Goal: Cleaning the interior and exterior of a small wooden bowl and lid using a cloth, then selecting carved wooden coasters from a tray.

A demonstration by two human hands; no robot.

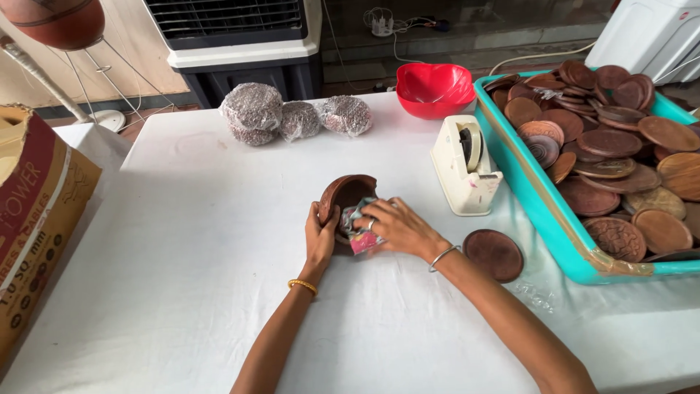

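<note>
Taking the tape dispenser as landmark: well to its left, at the table's edge, stands a cardboard box. Closer in on that side, the left hand grips the rim of a brown wooden bowl, fingers clenched on its wall. Beside it, the right hand presses a crumpled patterned cloth into the bowl, fingers curled over it. The bowl is best kept tilted and held firm while the cloth goes deep. Behind and left of the dispenser lie three wrapped bundles. Just below it rests a wooden lid, apart from the hands. Right of it, a teal tray holds many discs. Nothing blocks the hands.
</note>
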